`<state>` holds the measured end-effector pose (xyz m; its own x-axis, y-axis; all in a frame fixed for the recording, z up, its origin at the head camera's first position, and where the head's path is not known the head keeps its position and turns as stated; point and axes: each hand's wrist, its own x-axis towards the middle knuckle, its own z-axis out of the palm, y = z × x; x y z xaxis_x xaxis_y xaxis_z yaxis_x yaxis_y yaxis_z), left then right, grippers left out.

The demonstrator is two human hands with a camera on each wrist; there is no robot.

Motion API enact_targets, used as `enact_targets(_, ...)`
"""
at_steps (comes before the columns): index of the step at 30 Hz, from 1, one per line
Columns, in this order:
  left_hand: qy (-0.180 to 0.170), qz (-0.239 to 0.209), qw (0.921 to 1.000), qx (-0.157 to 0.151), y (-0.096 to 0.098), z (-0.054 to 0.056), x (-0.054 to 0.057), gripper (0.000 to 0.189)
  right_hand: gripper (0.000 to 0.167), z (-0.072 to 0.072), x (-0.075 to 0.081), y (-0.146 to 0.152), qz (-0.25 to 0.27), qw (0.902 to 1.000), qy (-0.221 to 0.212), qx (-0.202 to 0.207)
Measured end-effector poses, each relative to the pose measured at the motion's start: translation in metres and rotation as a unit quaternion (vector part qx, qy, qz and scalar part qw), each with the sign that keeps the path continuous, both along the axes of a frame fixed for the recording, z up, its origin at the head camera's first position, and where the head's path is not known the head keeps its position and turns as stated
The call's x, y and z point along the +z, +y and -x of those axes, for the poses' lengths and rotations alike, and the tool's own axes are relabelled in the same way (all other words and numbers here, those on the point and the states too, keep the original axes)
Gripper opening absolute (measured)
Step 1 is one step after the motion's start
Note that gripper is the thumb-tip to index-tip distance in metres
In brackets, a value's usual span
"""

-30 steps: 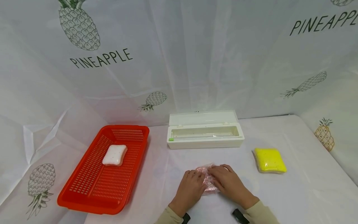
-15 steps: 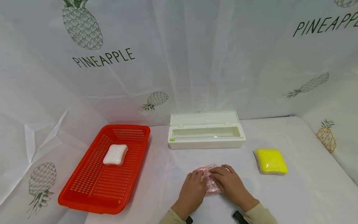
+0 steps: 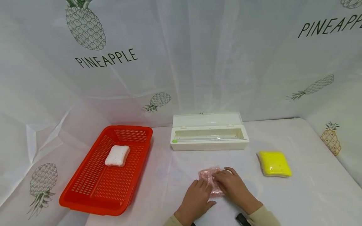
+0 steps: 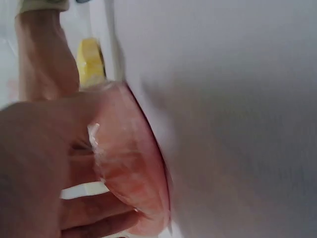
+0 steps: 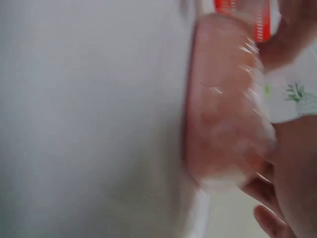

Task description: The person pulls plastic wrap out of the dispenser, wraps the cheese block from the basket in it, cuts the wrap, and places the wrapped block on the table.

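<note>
A pink, square, padded piece (image 3: 216,190) wrapped in shiny clear film lies flat on the white-covered table. My left hand (image 3: 195,201) rests its fingertips on the near left part of it, the thumb spread away to the right. From the other side, my right hand (image 3: 233,186) presses its fingers on the top right part. In the left wrist view, the wrapped pink piece (image 4: 131,153) has the fingers of the left hand (image 4: 39,163) laid over its top. Wrinkled film shows on the pink piece (image 5: 223,99) in the right wrist view, beside the right hand (image 5: 302,168).
A white film dispenser box (image 3: 209,146) with raised lid and green slider stands behind the hands. A red basket (image 3: 106,210) at the left holds a white, bread-shaped piece (image 3: 117,155). A yellow wrapped square piece (image 3: 275,164) lies at the right. Pineapple-print cloth (image 3: 198,62) rises behind.
My left hand has slid slightly toward me and its thumb has spread out, exposing more of the pink piece's far left corner. The right hand stays nearly in place. The head view shifts slightly.
</note>
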<state>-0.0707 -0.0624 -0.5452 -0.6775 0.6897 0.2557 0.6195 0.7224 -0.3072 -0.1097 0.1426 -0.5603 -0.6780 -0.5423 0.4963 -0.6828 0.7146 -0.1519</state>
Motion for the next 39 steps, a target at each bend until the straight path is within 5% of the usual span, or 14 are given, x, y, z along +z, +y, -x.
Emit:
enact_targets(6, 0.008, 0.015, 0.9999, 0.004, 0.004, 0.0, 0.0, 0.039, 0.036, -0.006, 0.004, 0.016, -0.014, 0.9956, -0.082, 0.044)
enact_targets(11, 0.002, -0.049, 0.9988, -0.001, 0.002, 0.005, -0.004, 0.027, 0.051, -0.007, -0.007, 0.022, 0.024, 0.996, -0.048, 0.072)
enact_targets(15, -0.018, -0.064, 0.9978, 0.0, -0.003, 0.008, -0.005, 0.024, 0.056, -0.002, -0.015, 0.025, 0.076, 0.992, -0.016, 0.099)
enact_targets(19, -0.088, -0.129, 0.9877, 0.009, -0.012, 0.008, 0.002, 0.022, 0.06, 0.002, -0.007, 0.028, 0.135, 0.9801, -0.061, 0.133)
enact_targets(21, -0.153, -0.197, 0.9682, 0.014, -0.017, 0.007, 0.008, 0.023, 0.057, 0.002, 0.001, 0.027, 0.161, 0.9726, -0.097, 0.137)
enact_targets(22, -0.191, -0.238, 0.9521, 0.017, -0.019, 0.007, 0.011, 0.025, 0.054, 0.002, 0.005, 0.027, 0.172, 0.9698, -0.111, 0.133)
enact_targets(27, -0.361, -0.365, 0.8571, 0.043, -0.025, 0.009, 0.017, 0.042, 0.025, 0.005, 0.02, 0.016, 0.221, 0.9552, -0.187, 0.059)
enact_targets(28, -0.381, -0.376, 0.8433, 0.047, -0.026, 0.009, 0.017, 0.044, 0.02, 0.007, 0.021, 0.013, 0.229, 0.9516, -0.201, 0.04)
enact_targets(30, -0.399, -0.386, 0.8301, 0.051, -0.026, 0.01, 0.015, 0.043, 0.012, 0.01, 0.022, 0.006, 0.227, 0.9497, -0.216, 0.009)
enact_targets(35, -0.369, -0.365, 0.8507, 0.087, -0.025, 0.009, 0.003, 0.036, 0.006, 0.016, 0.016, -0.005, 0.182, 0.9615, -0.201, -0.045)
enact_targets(39, -0.326, -0.355, 0.8678, 0.121, -0.023, 0.007, -0.004, 0.046, 0.017, 0.011, 0.011, -0.003, 0.163, 0.9681, -0.177, -0.071)
